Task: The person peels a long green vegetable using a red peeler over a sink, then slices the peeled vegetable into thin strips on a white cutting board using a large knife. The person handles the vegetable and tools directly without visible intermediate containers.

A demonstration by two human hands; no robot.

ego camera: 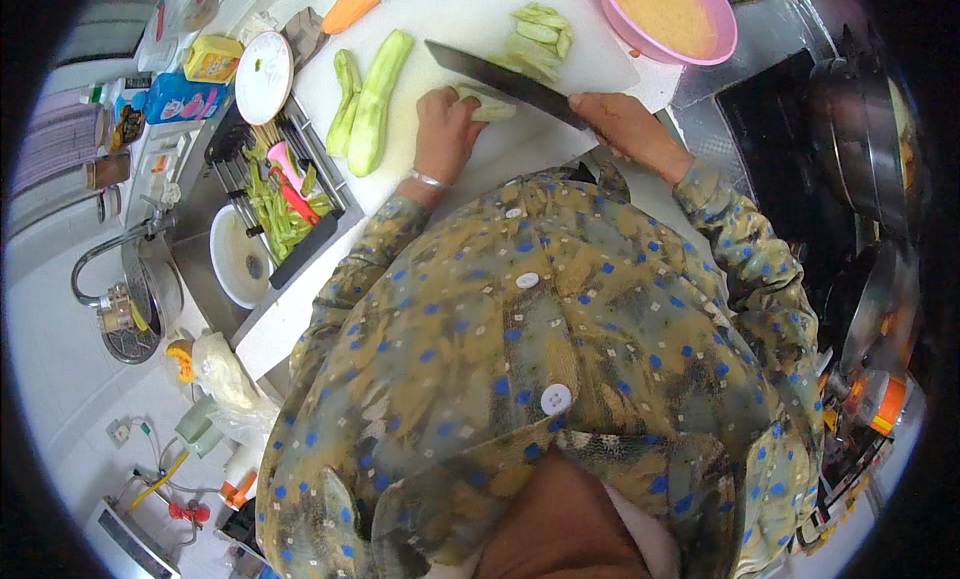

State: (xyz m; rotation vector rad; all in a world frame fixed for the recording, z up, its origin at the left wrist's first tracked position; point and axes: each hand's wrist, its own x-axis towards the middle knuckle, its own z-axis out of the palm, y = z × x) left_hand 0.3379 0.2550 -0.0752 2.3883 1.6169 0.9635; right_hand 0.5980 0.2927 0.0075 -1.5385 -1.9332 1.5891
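My right hand (634,133) grips the handle of a kitchen knife (502,80), its broad dark blade pointing to the upper left. Under and beside the blade, my left hand (446,133) holds down a piece of peeled green vegetable (491,112) on a white cutting board (480,24). Cut green pieces (541,35) lie in a pile beyond the blade. Left of my left hand rest a long peeled green gourd (379,103) and narrower peeled lengths (343,103). An orange vegetable piece (350,9), perhaps carrot, lies at the board's upper left edge.
A pink bowl (729,35) with yellowish contents stands at the upper right, beside a black cooktop (772,129). On the left, a sink rack (330,155) holds green peelings and a red-handled peeler (296,202). A white plate (264,91) and bottles stand near it.
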